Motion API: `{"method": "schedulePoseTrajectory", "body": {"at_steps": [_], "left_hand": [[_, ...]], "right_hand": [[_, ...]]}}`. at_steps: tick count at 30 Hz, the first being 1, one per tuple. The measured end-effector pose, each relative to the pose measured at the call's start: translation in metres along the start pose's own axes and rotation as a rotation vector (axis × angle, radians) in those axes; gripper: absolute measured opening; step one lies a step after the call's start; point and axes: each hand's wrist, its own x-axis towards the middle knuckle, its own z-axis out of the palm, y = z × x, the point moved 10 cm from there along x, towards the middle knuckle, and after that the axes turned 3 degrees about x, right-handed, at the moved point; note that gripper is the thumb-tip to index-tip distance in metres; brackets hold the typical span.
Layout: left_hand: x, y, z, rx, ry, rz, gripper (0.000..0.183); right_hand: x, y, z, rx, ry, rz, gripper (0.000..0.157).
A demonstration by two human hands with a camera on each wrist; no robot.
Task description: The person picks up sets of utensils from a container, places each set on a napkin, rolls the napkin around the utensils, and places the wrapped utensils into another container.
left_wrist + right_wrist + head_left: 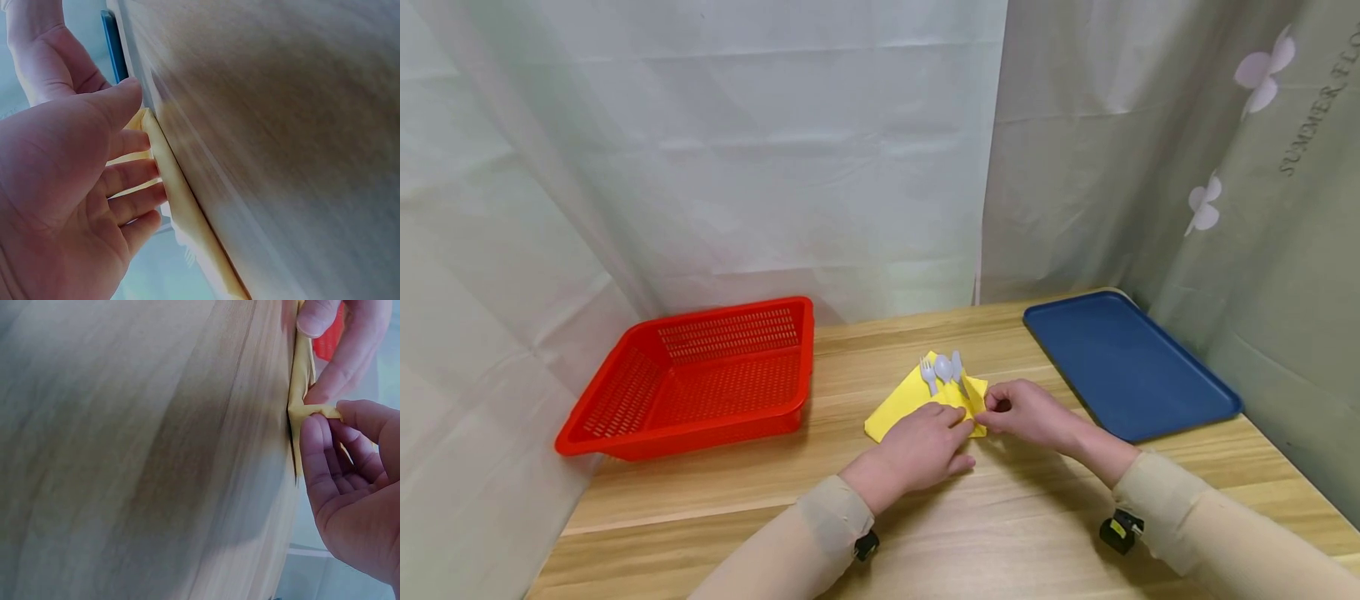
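A yellow napkin [901,407] lies folded on the wooden table, with a fork [928,375], a spoon [943,367] and a knife [957,365], all pale plastic, poking out of its far side. My left hand [923,443] rests on the near part of the napkin, its fingers fairly straight and pressing on the cloth, as the left wrist view shows too. Between thumb and fingertips my right hand [356,469] pinches a raised flap of the napkin [322,411] at its right side. The lower parts of the cutlery are hidden under cloth and fingers.
To the left stands a red plastic basket [730,425] with slotted walls. A blue tray [1131,367] lies at the right rear of the table [715,508]. Pale curtains [820,167] hang behind and on both sides.
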Motion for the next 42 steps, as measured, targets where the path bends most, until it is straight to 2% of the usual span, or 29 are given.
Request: {"method": "schedulePoseTrajectory", "body": {"at_steps": [15,23,28,34,38,42], "left_hand": [[-0.001,-0.003,0.004,-0.061,-0.012,0.007,0.058],[-0.003,-0.013,0.009,-0.198,-0.073,-0.001,0.065],[-0.006,-0.015,0.01,-0.247,-0.06,0.024,0.064],[-0.011,-0.018,0.013,-0.291,-0.026,0.039,0.059],[-0.018,-0.023,0.01,-0.275,-0.01,0.028,0.059],[-0.026,-0.035,0.001,-0.246,0.032,-0.014,0.059]], "right_hand": [[0.003,0.002,0.006,0.05,-0.031,0.029,0.02],[0.003,0.002,0.01,0.018,-0.041,0.019,0.018],[0.004,-0.003,0.01,-0.03,-0.029,0.009,0.016],[0.001,-0.015,0.015,-0.158,0.014,-0.05,0.009],[-0.001,-0.022,0.017,-0.236,0.028,-0.085,0.005],[-0.001,-0.025,0.017,-0.27,0.026,-0.087,0.003]]}}
